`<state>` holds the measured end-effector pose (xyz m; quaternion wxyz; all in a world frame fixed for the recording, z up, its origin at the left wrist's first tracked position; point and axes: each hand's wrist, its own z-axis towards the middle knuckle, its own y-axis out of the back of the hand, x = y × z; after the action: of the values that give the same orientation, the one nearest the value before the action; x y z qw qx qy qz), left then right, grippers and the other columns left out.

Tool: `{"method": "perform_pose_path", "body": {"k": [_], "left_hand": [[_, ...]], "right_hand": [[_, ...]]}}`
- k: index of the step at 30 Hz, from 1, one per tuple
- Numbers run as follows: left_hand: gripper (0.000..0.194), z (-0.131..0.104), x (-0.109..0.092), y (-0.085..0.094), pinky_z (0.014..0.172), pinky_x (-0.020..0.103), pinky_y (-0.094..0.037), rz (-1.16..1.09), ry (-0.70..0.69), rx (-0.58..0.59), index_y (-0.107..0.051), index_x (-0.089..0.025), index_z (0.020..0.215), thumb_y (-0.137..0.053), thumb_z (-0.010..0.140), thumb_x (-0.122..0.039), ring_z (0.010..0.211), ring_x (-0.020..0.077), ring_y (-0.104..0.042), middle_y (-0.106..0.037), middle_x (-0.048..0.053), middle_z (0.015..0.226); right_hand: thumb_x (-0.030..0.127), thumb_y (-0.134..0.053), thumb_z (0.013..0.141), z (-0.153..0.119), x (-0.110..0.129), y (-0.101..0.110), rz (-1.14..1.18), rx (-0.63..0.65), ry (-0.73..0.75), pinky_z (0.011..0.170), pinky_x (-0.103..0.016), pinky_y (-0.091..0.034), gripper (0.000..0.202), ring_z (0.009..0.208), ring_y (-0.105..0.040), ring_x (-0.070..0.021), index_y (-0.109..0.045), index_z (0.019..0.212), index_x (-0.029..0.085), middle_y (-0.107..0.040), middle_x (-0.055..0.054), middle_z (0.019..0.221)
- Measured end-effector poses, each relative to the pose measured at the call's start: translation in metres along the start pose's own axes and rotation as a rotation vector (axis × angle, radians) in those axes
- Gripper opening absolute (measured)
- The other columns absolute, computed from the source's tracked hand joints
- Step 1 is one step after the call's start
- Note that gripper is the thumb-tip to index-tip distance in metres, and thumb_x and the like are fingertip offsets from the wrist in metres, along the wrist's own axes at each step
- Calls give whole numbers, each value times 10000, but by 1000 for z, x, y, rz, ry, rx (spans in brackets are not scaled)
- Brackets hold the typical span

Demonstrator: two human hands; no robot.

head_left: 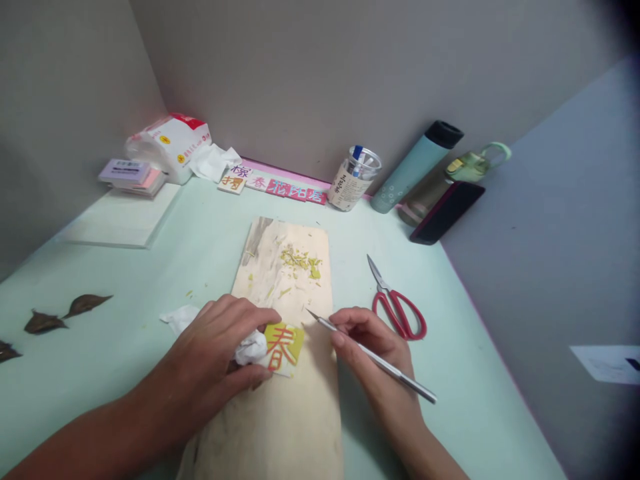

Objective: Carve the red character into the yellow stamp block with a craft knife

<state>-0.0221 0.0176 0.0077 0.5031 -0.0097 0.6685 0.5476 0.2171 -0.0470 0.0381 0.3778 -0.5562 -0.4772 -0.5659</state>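
Near the middle of the board (300,427), your left hand (225,333) curls around a crumpled tissue (251,349), with its forefinger and thumb at the left corners of the small yellow tile (285,348), which lies flat with a red character on it. Your right hand (377,353) holds the slim metal knife (385,366) like a pen, its blade tip just beyond the tile and apart from it. I judge the tile to be light and a little soft, maybe like rubber, so hold it by the edges and do not press on the thin strokes, which may break. The knife also looks light, but its shiny handle could slip; take it behind the blade. Farther up the board, yellow shavings (303,262) lie loose and seem easy to disturb. To the right, apart from the board, red-handled scissors (384,287) rest partly open on the table (475,373).
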Motion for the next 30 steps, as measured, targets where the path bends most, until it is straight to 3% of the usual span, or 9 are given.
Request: {"method": "perform_pose_path", "body": {"k": [5, 12, 20, 26, 30], "left_hand": [[538, -2, -2, -3, 925, 390, -414, 35, 41, -19, -564, -295, 1305, -818, 833, -253, 1094, 285, -593, -682, 10, 1180], [487, 1, -1, 1, 941, 389, -401, -15, -6, 38, -579, -325, 1266, -767, 856, -144, 1097, 264, -589, -677, -11, 1209], [524, 1, -7, -3, 881, 400, -388, -45, 28, 51, -627, -316, 1196, -874, 764, -155, 1031, 271, -561, -655, -18, 1115], [376, 2, -5, -3, 878, 420, -397, -88, 35, 69, -623, -291, 1129, -823, 827, -188, 1023, 275, -554, -647, -6, 1096], [394, 1, -3, -4, 891, 425, -402, -89, 45, 65, -607, -297, 1152, -810, 832, -188, 1032, 275, -544, -633, -4, 1111]], "right_hand": [[392, -797, 888, -2, -2, 0, -1, 42, -34, 700, -266, -542, 147, 768, -663, -182, -801, 930, 251, -734, -27, 816], [356, -831, 825, -5, 2, -9, -22, -56, -23, 541, -217, -455, 189, 615, -555, -142, -709, 781, 218, -655, 3, 690], [375, -715, 939, -13, 2, -18, -86, 46, 46, 573, -241, -462, 200, 645, -586, -155, -669, 835, 210, -657, -8, 725], [358, -622, 1006, -21, -5, -27, -134, 62, 88, 576, -264, -431, 219, 685, -568, -166, -593, 829, 232, -627, -8, 766], [310, -582, 1026, -20, -7, -29, -152, 63, 156, 618, -280, -455, 192, 739, -585, -178, -570, 847, 242, -627, -14, 813]]}}
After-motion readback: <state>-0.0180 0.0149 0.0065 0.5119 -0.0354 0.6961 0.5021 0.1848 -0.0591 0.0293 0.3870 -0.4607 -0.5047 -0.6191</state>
